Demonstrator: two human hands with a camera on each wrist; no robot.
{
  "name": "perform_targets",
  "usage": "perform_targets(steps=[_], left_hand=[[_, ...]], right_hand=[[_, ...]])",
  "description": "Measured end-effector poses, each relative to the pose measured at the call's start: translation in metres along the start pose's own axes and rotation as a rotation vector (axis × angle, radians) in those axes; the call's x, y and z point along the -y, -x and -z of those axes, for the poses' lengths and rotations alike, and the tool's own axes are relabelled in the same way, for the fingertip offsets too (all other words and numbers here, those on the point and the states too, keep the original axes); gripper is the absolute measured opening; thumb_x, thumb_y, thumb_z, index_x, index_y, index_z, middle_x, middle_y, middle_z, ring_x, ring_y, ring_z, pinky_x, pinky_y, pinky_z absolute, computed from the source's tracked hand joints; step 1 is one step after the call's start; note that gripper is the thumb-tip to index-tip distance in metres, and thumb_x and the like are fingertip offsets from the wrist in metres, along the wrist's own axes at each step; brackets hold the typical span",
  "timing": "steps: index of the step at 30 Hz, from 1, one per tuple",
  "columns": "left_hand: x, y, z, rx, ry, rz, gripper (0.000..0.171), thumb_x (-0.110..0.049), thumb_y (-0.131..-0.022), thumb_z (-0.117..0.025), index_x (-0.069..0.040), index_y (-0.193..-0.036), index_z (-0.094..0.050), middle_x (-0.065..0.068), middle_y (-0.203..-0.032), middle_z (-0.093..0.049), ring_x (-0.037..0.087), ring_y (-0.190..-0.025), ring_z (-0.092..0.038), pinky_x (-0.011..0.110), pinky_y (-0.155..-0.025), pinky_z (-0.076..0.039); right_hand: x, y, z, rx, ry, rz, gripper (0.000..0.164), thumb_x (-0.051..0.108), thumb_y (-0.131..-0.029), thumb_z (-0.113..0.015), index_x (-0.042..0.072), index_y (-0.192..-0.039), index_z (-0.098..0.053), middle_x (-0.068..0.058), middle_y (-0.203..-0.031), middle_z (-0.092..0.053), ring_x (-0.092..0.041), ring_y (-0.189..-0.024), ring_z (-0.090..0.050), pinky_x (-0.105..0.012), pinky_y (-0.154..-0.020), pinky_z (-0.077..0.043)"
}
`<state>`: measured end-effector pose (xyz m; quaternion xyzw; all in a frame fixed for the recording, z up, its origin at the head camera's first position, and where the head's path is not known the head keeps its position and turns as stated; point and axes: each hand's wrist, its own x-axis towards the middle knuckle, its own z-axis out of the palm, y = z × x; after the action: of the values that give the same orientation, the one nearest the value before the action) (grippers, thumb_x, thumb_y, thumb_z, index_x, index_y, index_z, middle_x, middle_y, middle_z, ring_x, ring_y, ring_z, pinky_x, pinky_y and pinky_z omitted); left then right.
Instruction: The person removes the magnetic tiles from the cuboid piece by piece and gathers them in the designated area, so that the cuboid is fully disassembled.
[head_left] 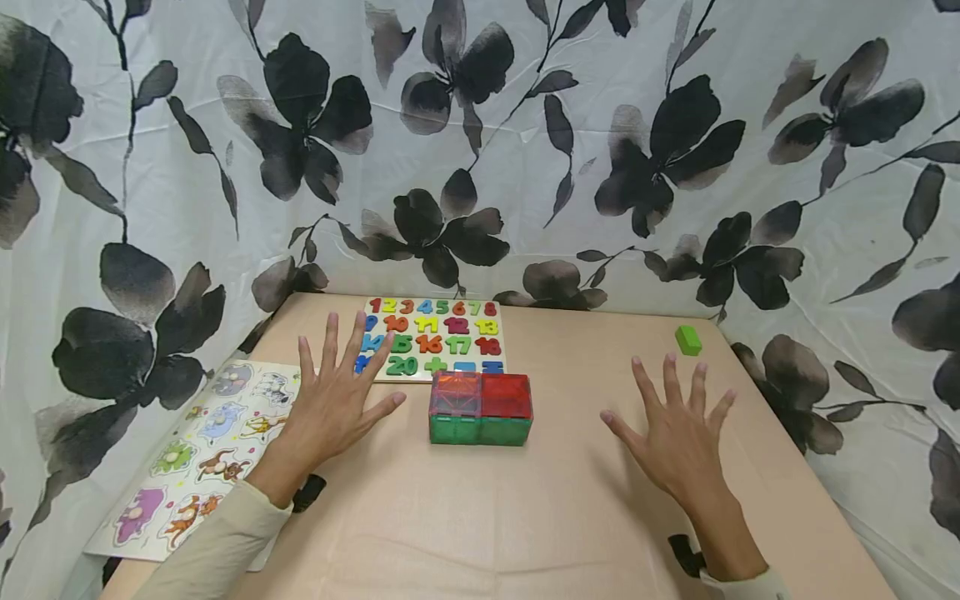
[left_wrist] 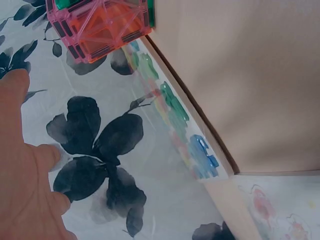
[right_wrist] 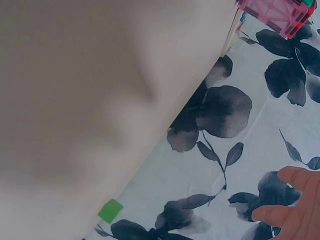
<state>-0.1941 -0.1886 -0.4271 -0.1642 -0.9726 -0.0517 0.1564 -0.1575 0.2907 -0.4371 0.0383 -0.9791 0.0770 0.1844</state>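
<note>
1. Left hand [head_left: 333, 412]: released, fingers spread and straight, its thumb pointing toward the boxy tile structure [head_left: 480, 429].
2. Right hand [head_left: 678, 442]: likewise released, fingers fanned, near the small, solid green block [head_left: 687, 340].
3. Between the hands, the tile structure stands on the smooth tan table [head_left: 570, 525], its glossy translucent plastic squares red and pinkish above, green in front.
4. Just behind it, a flat rectangular number board [head_left: 510, 342] carries chunky coloured numerals.
5. At left, a pale animal board [head_left: 176, 479] bears rounded cartoon shapes.
6. Beyond hangs creased white cloth [head_left: 555, 175] with inky flowers.
</note>
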Motion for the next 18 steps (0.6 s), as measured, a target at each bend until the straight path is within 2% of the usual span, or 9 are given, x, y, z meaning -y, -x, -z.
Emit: perform_targets(steps=[4,7,12,16,18], left_hand=[[-0.003,-0.001,-0.002,0.028,0.029,0.004,0.089,-0.071,-0.1,-0.054,-0.027,-0.171,-0.024,0.016,-0.18,0.005,0.048,-0.164,0.014,0.081,-0.125,0.002],[-0.007,-0.003,-0.004,0.07,0.113,0.003,0.087,-0.067,-0.102,-0.053,-0.025,-0.171,-0.022,0.016,-0.18,0.007,0.046,-0.165,0.011,0.076,-0.128,0.001],[-0.021,-0.005,-0.016,0.113,0.349,-0.003,0.081,-0.056,-0.106,-0.057,-0.021,-0.171,-0.022,0.018,-0.18,-0.004,0.047,-0.166,-0.001,0.074,-0.129,-0.007],[-0.033,-0.007,-0.031,0.155,0.557,0.0,0.079,-0.05,-0.106,-0.059,-0.021,-0.171,-0.025,0.018,-0.178,-0.016,0.047,-0.164,-0.012,0.077,-0.127,-0.014],[-0.039,-0.009,-0.039,0.178,0.652,0.005,0.077,-0.048,-0.107,-0.059,-0.021,-0.171,-0.025,0.017,-0.178,-0.019,0.047,-0.164,-0.015,0.077,-0.127,-0.016]], right_hand=[[0.004,-0.001,-0.001,0.02,-0.031,-0.002,0.094,0.074,-0.096,-0.058,0.026,-0.17,-0.027,-0.029,-0.173,-0.023,-0.065,-0.157,-0.008,-0.09,-0.115,0.01],[0.011,-0.003,-0.005,0.038,-0.084,-0.003,0.09,0.071,-0.098,-0.059,0.024,-0.17,-0.029,-0.029,-0.171,-0.028,-0.064,-0.157,-0.015,-0.09,-0.117,0.006],[0.029,-0.008,-0.017,0.084,-0.269,0.017,0.08,0.058,-0.102,-0.063,0.022,-0.167,-0.035,-0.024,-0.168,-0.04,-0.058,-0.153,-0.033,-0.087,-0.12,-0.001],[0.047,-0.014,-0.029,0.181,-0.482,0.022,0.07,0.049,-0.106,-0.063,0.023,-0.166,-0.038,-0.018,-0.164,-0.049,-0.051,-0.149,-0.043,-0.081,-0.125,-0.004],[0.055,-0.018,-0.034,0.245,-0.584,0.011,0.066,0.046,-0.107,-0.062,0.025,-0.165,-0.038,-0.016,-0.161,-0.052,-0.047,-0.149,-0.046,-0.078,-0.126,-0.013]])
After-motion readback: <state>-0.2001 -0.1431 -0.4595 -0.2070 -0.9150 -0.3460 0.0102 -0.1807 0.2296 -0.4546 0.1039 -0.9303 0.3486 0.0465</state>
